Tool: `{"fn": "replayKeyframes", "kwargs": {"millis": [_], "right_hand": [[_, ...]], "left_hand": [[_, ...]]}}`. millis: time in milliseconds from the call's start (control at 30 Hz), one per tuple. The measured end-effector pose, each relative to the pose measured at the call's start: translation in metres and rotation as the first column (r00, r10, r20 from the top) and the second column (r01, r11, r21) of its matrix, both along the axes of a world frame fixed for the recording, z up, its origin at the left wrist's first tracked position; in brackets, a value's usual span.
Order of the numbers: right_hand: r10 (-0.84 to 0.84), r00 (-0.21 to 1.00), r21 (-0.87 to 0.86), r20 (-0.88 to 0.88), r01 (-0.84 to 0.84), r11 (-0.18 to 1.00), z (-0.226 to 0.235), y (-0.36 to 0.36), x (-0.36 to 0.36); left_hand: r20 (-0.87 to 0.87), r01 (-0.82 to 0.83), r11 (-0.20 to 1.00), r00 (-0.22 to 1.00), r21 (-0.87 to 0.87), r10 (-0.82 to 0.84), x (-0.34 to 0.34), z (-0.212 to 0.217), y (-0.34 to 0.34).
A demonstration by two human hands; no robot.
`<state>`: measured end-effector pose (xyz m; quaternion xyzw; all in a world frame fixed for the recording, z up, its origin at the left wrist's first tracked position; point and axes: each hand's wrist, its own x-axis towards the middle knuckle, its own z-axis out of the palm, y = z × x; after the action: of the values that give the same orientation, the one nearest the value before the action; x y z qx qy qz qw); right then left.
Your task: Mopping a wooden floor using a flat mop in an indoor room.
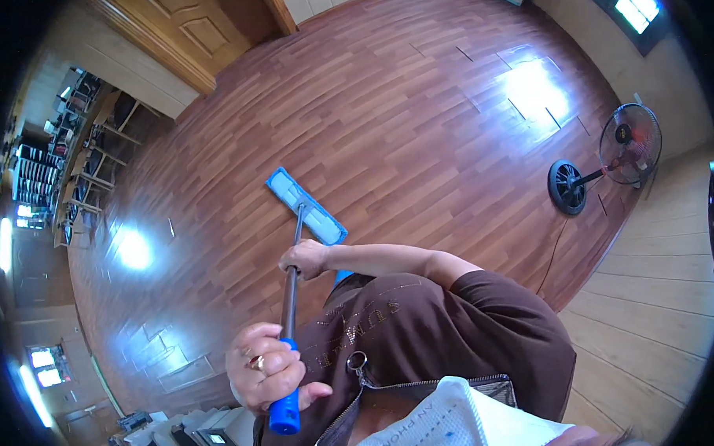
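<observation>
A flat mop slants across the middle of the view, its blue-edged rectangular head (pixel 305 209) lying on the wood-plank floor. My right hand (pixel 311 258) is closed round the metal pole (pixel 290 300), partway down; that forearm reaches in from the right. Nearer to me, my left hand (pixel 266 366), with a ring on one finger, wraps the blue grip (pixel 284 414) at the pole's upper end. Its thumb sticks out to the right of the grip.
A standing fan (pixel 629 143) with a round black base (pixel 566 187) is at the right, its cord trailing along the floor (pixel 384 88). A wooden door (pixel 197 28) stands at the far left. Desks and chairs (pixel 95 165) line the left side. Office equipment (pixel 215 436) sits at the lower left.
</observation>
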<state>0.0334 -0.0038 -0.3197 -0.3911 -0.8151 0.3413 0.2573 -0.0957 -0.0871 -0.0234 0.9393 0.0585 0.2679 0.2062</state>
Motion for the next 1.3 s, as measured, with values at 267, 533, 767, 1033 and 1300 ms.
{"fn": "replayKeyframes", "kwargs": {"millis": [267,533,767,1033,1300], "right_hand": [[-0.155,0.987,0.110,0.037,0.150,0.983,0.000,0.034,0.055],[-0.608,0.791,0.023,-0.064,0.611,0.792,-0.032,0.056,0.173],[-0.898,0.429,-0.069,-0.102,0.897,0.436,-0.067,0.026,0.274],[-0.981,0.153,0.077,-0.124,0.987,0.144,-0.085,-0.019,0.334],[-0.996,0.087,0.167,0.004,0.982,0.087,-0.105,-0.046,0.368]], "left_hand": [[0.031,0.093,0.995,0.995,0.020,-0.093,0.017,0.002,0.052],[0.130,0.277,0.960,0.954,-0.048,-0.268,0.096,-0.039,0.134],[0.089,0.477,0.843,0.878,-0.249,-0.470,0.172,-0.079,0.193],[0.078,0.380,0.837,0.921,-0.393,-0.382,0.220,-0.105,0.212],[-0.034,0.281,0.761,0.929,-0.584,-0.369,0.251,-0.105,0.222]]}}
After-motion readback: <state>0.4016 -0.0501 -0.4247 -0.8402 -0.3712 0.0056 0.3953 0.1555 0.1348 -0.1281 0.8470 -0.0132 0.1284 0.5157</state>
